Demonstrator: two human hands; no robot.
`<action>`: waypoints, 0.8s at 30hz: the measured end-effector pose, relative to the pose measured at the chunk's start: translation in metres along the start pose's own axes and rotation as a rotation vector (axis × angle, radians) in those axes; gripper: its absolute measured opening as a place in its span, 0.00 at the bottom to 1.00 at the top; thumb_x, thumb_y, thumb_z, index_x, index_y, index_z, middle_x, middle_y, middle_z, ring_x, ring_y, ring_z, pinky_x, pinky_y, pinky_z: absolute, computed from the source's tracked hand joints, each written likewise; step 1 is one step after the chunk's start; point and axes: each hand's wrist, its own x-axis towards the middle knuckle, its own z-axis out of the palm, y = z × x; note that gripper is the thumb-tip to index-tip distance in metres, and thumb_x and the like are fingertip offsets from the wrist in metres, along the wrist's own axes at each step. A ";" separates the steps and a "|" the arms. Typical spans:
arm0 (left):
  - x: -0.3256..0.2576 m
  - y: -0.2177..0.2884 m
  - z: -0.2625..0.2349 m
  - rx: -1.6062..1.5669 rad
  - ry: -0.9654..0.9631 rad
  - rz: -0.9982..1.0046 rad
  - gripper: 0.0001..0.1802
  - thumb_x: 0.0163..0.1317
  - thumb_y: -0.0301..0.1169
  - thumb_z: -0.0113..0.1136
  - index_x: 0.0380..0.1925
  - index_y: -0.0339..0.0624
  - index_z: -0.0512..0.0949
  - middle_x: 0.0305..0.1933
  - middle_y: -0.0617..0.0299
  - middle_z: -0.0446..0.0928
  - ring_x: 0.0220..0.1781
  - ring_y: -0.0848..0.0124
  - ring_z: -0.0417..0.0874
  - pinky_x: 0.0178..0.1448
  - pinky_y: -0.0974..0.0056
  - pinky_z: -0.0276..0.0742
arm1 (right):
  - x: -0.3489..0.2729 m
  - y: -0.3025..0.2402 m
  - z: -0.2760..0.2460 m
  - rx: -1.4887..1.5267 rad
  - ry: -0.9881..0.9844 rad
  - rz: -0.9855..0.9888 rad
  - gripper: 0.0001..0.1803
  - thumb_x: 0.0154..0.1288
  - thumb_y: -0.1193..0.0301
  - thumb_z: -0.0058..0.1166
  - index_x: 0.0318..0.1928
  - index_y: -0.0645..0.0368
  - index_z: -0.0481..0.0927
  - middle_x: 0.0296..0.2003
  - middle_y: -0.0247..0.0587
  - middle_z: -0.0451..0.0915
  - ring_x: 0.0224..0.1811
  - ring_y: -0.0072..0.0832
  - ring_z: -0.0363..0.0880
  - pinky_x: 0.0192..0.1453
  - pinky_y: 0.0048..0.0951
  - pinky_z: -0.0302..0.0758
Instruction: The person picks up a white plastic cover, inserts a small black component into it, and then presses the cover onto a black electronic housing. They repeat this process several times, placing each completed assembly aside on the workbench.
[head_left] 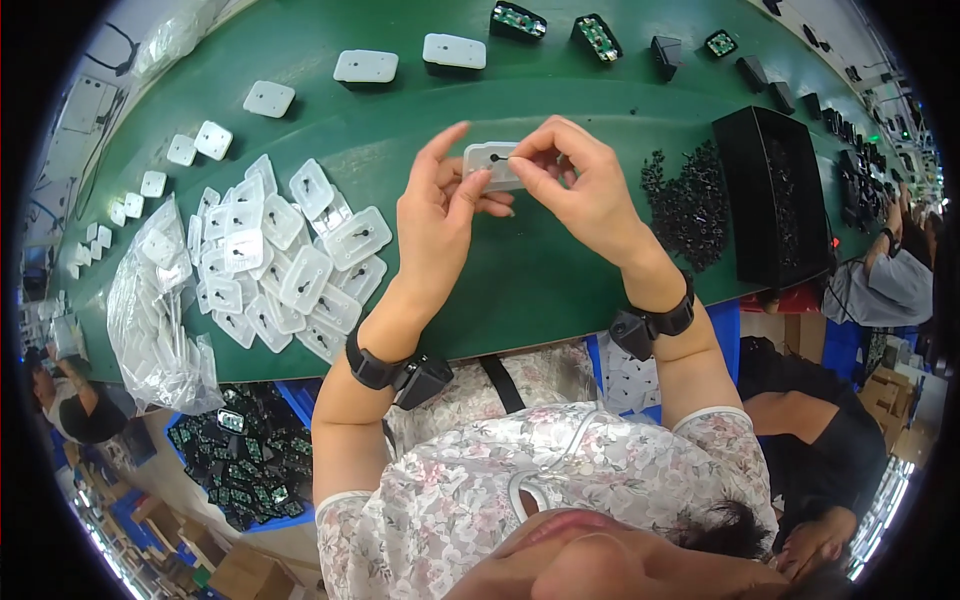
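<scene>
Over the green table, my left hand (440, 205) holds a translucent white plastic cover (479, 153) by its near left side, thumb on top and some fingers beneath. My right hand (590, 185) is closed in a pinch at the cover's right part. Its thumb and index fingertips meet at the end of a small black part (498, 158) that lies against the cover's face. To the left lies a heap of similar covers (305, 280), many with a black part on them. Right of my hands spreads a pile of small black parts (690, 205).
A black open bin (750, 230) stands beside the black pile. White-topped boxes (365, 66) and black housings with green circuit boards (598, 38) line the table's (560, 290) far side. A plastic bag (150, 310) lies left. Below is a blue crate of circuit boards (240, 460). Other people sit nearby.
</scene>
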 end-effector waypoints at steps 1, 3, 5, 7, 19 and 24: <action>0.001 -0.001 0.001 -0.118 -0.005 -0.087 0.16 0.64 0.18 0.50 0.52 0.32 0.69 0.34 0.56 0.79 0.30 0.71 0.82 0.35 0.71 0.78 | -0.001 0.002 0.000 -0.013 0.016 -0.015 0.03 0.58 0.77 0.57 0.30 0.62 0.76 0.28 0.29 0.71 0.26 0.14 0.63 0.28 0.17 0.61; 0.001 0.000 -0.001 -0.237 -0.008 -0.169 0.14 0.64 0.18 0.49 0.50 0.29 0.69 0.35 0.55 0.79 0.34 0.69 0.84 0.40 0.70 0.80 | -0.001 0.005 0.002 -0.025 0.029 -0.034 0.03 0.58 0.77 0.56 0.30 0.62 0.76 0.28 0.29 0.71 0.26 0.14 0.64 0.28 0.17 0.62; 0.001 0.000 -0.006 -0.214 -0.016 -0.267 0.12 0.64 0.19 0.49 0.47 0.26 0.70 0.39 0.52 0.79 0.39 0.67 0.84 0.46 0.68 0.80 | -0.003 0.006 0.004 -0.022 0.021 -0.067 0.03 0.57 0.78 0.57 0.30 0.63 0.75 0.28 0.29 0.71 0.26 0.15 0.64 0.28 0.18 0.62; 0.000 -0.002 -0.007 -0.205 -0.030 -0.250 0.11 0.64 0.19 0.49 0.46 0.26 0.70 0.40 0.51 0.79 0.41 0.66 0.84 0.47 0.68 0.80 | -0.004 0.006 0.005 -0.055 0.014 -0.061 0.03 0.57 0.78 0.56 0.30 0.63 0.75 0.27 0.30 0.71 0.26 0.15 0.64 0.28 0.18 0.62; -0.003 -0.012 -0.005 -0.075 -0.074 0.072 0.04 0.64 0.22 0.52 0.36 0.31 0.72 0.39 0.56 0.77 0.37 0.71 0.82 0.45 0.70 0.77 | -0.006 0.008 0.015 0.018 0.000 0.077 0.05 0.58 0.77 0.57 0.30 0.62 0.73 0.27 0.28 0.70 0.24 0.14 0.64 0.28 0.17 0.63; -0.001 -0.004 -0.008 -0.159 -0.048 -0.047 0.04 0.64 0.23 0.53 0.35 0.31 0.72 0.36 0.57 0.78 0.35 0.72 0.82 0.42 0.71 0.77 | -0.001 0.010 0.004 -0.090 0.068 -0.120 0.07 0.57 0.75 0.60 0.33 0.61 0.75 0.29 0.29 0.70 0.27 0.16 0.64 0.31 0.17 0.63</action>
